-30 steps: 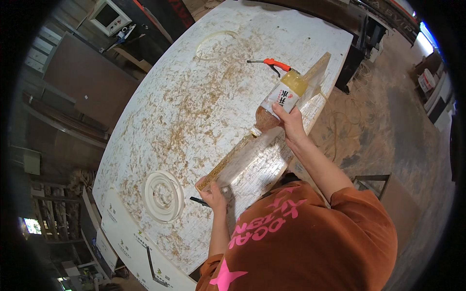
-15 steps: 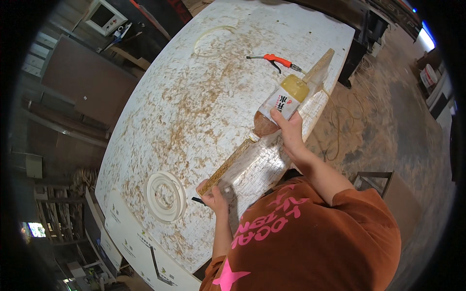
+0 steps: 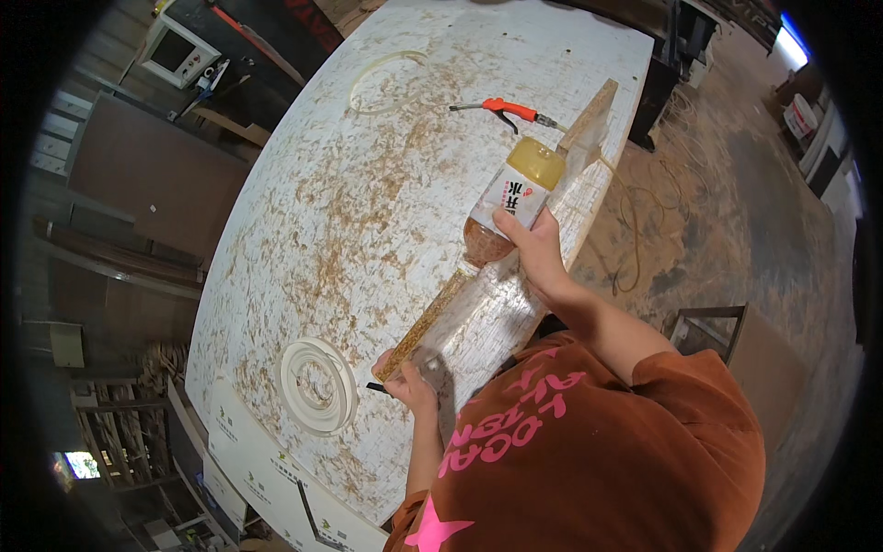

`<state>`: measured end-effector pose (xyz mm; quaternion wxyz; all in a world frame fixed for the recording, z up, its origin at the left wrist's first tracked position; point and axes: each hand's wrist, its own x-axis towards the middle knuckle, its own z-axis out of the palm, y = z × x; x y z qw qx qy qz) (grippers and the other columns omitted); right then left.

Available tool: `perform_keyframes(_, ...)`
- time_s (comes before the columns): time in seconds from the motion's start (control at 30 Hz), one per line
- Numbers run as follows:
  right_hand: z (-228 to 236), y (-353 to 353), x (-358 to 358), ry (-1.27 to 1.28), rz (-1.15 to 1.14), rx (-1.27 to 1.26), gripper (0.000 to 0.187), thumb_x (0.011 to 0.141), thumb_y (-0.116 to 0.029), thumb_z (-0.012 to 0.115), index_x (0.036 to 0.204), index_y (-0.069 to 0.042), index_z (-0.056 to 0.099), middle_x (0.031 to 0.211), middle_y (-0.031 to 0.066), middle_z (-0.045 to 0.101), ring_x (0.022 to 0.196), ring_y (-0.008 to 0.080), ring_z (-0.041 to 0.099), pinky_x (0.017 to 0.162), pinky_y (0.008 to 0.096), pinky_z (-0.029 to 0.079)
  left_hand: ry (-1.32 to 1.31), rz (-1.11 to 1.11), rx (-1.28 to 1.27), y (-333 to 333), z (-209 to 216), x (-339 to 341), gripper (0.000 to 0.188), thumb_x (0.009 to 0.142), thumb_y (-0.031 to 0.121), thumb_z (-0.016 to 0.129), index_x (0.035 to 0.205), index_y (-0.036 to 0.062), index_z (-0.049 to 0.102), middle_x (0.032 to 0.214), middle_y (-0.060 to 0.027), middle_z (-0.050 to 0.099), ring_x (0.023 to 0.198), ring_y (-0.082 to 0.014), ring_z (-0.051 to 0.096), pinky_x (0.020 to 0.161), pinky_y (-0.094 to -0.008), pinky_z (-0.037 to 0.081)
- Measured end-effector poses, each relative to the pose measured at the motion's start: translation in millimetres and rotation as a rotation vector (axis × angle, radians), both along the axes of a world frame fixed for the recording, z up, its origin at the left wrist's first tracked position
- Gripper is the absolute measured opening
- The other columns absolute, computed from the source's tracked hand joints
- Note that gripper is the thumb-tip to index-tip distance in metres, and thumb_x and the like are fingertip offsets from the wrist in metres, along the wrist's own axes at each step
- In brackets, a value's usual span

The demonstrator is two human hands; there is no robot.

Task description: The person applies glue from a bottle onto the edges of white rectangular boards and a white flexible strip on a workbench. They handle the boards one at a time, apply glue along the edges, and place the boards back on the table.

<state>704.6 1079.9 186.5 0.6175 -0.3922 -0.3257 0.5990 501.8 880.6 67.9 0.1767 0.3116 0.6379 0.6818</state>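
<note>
the right hand [image 3: 535,248] wraps the lower side of a clear plastic bottle with a white label and yellowish-brown contents [image 3: 512,198], thumb across the label, and tips it neck-down. the left hand [image 3: 411,389] pinches the near end of a long, narrow board with a pale, glossy face and a rough tan edge [image 3: 425,327], thumb on the near face and fingers behind. the board slants over a big white worktable strewn with brown shavings [image 3: 276,239], its tan edge turned up. the bottle sits partway along that edge, its mouth at it; whether they touch or stand just apart, i cannot tell.

the step in hand looks like applying the bottle's contents along the edge, though no flow can be made out. the next move seems to call for a steady left grip and an even tilt from the right, with the mouth kept in line with the narrow edge so nothing runs down the face.

an orange-red air gun with a metal nozzle [image 3: 510,109] lies beyond the bottle, and a coiled roll of white strip [image 3: 346,394] rests left of the left hand.
</note>
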Motion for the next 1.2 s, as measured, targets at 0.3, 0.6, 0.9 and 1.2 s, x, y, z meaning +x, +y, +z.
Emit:
perform_keyframes(0.3,-0.7,8.9,12.4,0.086,0.052,-0.094,0.037,0.082,-0.016,0.072,0.110,0.001,0.055,0.104,0.0082,0.064,0.092,0.0138,0.061,0.083,0.0298,0.049,0.015,-0.002,-0.023,1.2,2.7,-3.3,0.028,0.090,0.013,0.053,0.111,-0.0028,0.044,0.110,-0.0099,0.045,0.103,-0.0178,0.046,0.094,-0.0329,0.037)
perform_keyframes(0.6,6.4,8.7,5.1,-0.165,0.039,0.054,0.044,0.077,-0.013,0.076,0.112,0.002,0.053,0.106,0.0111,0.064,0.095,0.0166,0.063,0.082,0.0310,0.051,0.061,-0.005,-0.024,-2.2,-5.5,-8.9,0.026,0.090,0.011,0.052,0.109,-0.0043,0.045,0.112,-0.0104,0.045,0.105,-0.0194,0.046,0.097,-0.0347,0.035)
perform_keyframes(0.9,38.0,-8.3,9.7,-1.022,-0.021,0.645,0.049,0.066,-0.039,0.081,0.091,-0.007,0.053,0.076,0.0099,0.060,0.068,0.0317,0.059,0.068,0.0439,0.041,-0.039,-0.047,-0.039,-4.5,-0.1,-5.6,0.032,0.092,0.017,0.052,0.115,-0.0010,0.038,0.112,-0.0110,0.046,0.102,-0.0191,0.049,0.095,-0.0346,0.038)
perform_keyframes(1.2,35.9,-2.6,6.1,-0.650,0.037,0.321,0.054,0.065,-0.034,0.081,0.101,-0.003,0.055,0.092,0.0136,0.068,0.086,0.0313,0.066,0.076,0.0409,0.050,0.030,-0.023,0.036,3.1,7.2,-0.5,0.032,0.092,0.017,0.052,0.116,0.0000,0.037,0.112,-0.0105,0.047,0.102,-0.0172,0.048,0.094,-0.0339,0.039)
